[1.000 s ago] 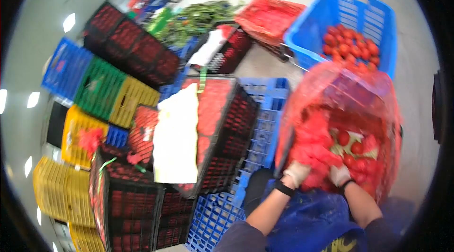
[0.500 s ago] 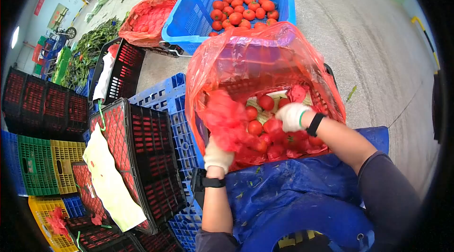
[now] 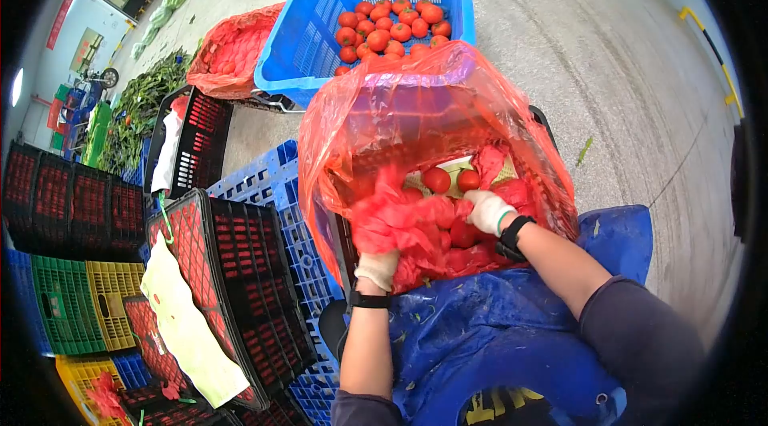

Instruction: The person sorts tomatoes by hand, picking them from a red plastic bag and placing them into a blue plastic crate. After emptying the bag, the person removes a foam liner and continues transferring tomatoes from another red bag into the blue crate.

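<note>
Both my hands wear white gloves and work inside a crate lined with a large translucent red plastic bag (image 3: 344,126). My left hand (image 3: 378,268) is closed on a crumpled bunch of thin red plastic wrappers (image 3: 400,226), which covers its fingers. My right hand (image 3: 488,212) lies over the crate's contents, fingers curled down against red wrapping; what they grip is hidden. Just beyond it a bare tomato (image 3: 468,180) and another tomato (image 3: 436,180) show on yellowish paper. Several more red tomatoes lie under and beside my hands, some covered by wrappers.
Ahead stands a blue crate (image 3: 280,66) with loose tomatoes (image 3: 378,40). Black mesh crates (image 3: 256,266) stand at left on a blue pallet (image 3: 286,186), a pale yellow cloth or paper (image 3: 180,310) over one. Another red-lined crate (image 3: 232,50) is farther back. A blue apron (image 3: 480,330) covers my front.
The view has shifted, moving the crates left and slightly down. My left hand's red bunch hangs further right, over the tomatoes. My right hand remains low in the crate among the wrappers.
</note>
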Motion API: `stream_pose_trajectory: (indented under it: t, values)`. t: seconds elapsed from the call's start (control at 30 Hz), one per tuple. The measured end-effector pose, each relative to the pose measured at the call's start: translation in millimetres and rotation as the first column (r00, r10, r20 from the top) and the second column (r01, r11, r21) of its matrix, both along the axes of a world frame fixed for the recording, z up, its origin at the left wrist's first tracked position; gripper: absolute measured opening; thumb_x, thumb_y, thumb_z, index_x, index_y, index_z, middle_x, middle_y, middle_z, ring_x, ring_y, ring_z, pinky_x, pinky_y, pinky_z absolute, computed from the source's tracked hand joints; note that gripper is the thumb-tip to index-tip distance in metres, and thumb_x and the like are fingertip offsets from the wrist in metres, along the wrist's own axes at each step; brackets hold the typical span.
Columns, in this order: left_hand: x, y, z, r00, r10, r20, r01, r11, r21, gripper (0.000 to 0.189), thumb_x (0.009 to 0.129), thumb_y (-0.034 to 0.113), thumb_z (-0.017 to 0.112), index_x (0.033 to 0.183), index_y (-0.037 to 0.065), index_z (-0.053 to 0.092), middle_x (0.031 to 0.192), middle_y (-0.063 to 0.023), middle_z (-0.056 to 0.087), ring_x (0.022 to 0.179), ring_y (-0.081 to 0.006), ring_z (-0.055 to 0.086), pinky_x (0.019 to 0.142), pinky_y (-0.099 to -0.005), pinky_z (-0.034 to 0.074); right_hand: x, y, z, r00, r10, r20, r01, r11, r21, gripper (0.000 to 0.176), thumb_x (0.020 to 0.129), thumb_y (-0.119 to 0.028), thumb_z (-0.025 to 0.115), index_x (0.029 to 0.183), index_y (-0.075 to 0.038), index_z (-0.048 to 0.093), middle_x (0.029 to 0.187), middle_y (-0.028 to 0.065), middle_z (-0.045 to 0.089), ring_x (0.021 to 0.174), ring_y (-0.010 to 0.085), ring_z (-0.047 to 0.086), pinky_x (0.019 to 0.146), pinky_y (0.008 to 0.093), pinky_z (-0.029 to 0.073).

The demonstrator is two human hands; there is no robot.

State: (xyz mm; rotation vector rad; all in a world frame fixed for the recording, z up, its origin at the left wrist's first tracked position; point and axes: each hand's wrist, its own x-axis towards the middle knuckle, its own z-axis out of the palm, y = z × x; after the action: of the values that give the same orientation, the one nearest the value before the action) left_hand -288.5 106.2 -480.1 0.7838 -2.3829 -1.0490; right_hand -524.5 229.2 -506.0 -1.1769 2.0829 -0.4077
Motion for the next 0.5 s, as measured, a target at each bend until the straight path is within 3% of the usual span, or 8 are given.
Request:
stream_pose_trajectory:
  t: [0.03,0.07,0.2,0.27,0.37,0.4,0.47,0.5]
  values:
    - [1.6,-3.3,7.0,0.993,0.094,-0.069,-0.075,0.968,0.240,0.036,0.090,0.011,0.057,0.126,0.006,0.054,0.125,-0.0100,0.058,0.117,-0.0249,0.053,0.101,-0.0369,0.042,-2.0,-5.4,13.9,0.990,-0.084,0.112,0.081,0.996,0.030,0.032,0.075,-0.015,0.067,0.105,-0.005,0.063,0.098,0.0216,0.066,0.096,0.0359,0.063,0.082,0.0416,0.051]
    - [2.9,-7.9,25.6,0.995,0.062,0.076,-0.057,0.996,-0.071,0.036,0.090,0.009,0.059,0.125,0.006,0.054,0.124,-0.0100,0.058,0.117,-0.0246,0.053,0.101,-0.0371,0.043,-1.5,-12.8,33.1,0.961,-0.173,0.217,0.162,0.984,0.067,0.033,0.076,-0.015,0.069,0.106,-0.006,0.063,0.095,0.0197,0.067,0.094,0.0336,0.064,0.081,0.0404,0.052]
    - [-15.7,-6.1,53.8,0.993,0.023,-0.118,0.010,0.962,0.274,0.036,0.091,0.015,0.058,0.126,0.007,0.054,0.125,-0.0098,0.058,0.119,-0.0256,0.052,0.102,-0.0391,0.041,1.3,-36.0,91.5,0.674,-0.386,0.630,0.366,0.915,0.168,0.038,0.079,-0.007,0.066,0.117,-0.009,0.059,0.097,0.0118,0.068,0.089,0.0228,0.065,0.079,0.0347,0.052]
    - [-18.7,-2.8,41.2,0.988,-0.060,-0.143,0.088,0.976,0.201,0.036,0.091,0.018,0.058,0.126,0.007,0.054,0.125,-0.0096,0.058,0.119,-0.0259,0.052,0.102,-0.0393,0.041,-4.8,-39.8,70.3,0.269,0.332,0.904,0.260,0.879,-0.400,0.049,0.083,-0.001,0.062,0.130,-0.010,0.051,0.107,0.0059,0.065,0.087,0.0141,0.062,0.078,0.0298,0.052]
    - [-27.9,0.0,27.0,0.996,-0.009,-0.094,-0.006,0.987,-0.161,0.035,0.093,0.016,0.050,0.126,0.006,0.053,0.127,-0.0113,0.057,0.119,-0.0277,0.052,0.103,-0.0374,0.040,-3.0,-47.7,118.1,0.234,0.201,0.951,0.263,0.929,-0.261,0.054,0.088,-0.002,0.058,0.139,-0.008,0.042,0.116,0.0062,0.061,0.093,0.0128,0.061,0.081,0.0271,0.051]
    - [-28.6,-1.8,29.5,0.995,-0.011,-0.096,-0.005,0.987,-0.160,0.035,0.093,0.016,0.050,0.126,0.006,0.053,0.127,-0.0113,0.057,0.119,-0.0277,0.052,0.103,-0.0374,0.040,-22.5,-45.2,118.6,0.435,0.260,0.862,0.153,0.922,-0.355,0.053,0.090,-0.006,0.057,0.140,-0.008,0.041,0.117,0.0072,0.061,0.102,0.0143,0.060,0.087,0.0281,0.049]
    - [-22.8,-15.1,34.7,0.984,0.175,-0.036,-0.174,0.984,0.028,0.034,0.092,0.017,0.051,0.123,0.006,0.056,0.124,-0.0124,0.059,0.118,-0.0289,0.053,0.101,-0.0398,0.042,-49.1,-35.4,116.0,0.362,-0.137,0.922,0.334,0.943,0.010,0.055,0.088,-0.019,0.063,0.138,-0.006,0.044,0.124,0.0128,0.059,0.112,0.0217,0.059,0.095,0.0319,0.046]
    - [-14.9,-27.6,23.7,0.952,0.248,-0.181,-0.220,0.962,0.163,0.029,0.092,0.014,0.055,0.119,0.004,0.059,0.118,-0.0128,0.062,0.110,-0.0286,0.058,0.096,-0.0396,0.045,-63.1,-29.9,98.9,0.785,-0.187,0.590,0.222,0.975,0.013,0.060,0.084,-0.028,0.066,0.136,-0.005,0.046,0.128,0.0159,0.057,0.115,0.0261,0.057,0.097,0.0341,0.045]
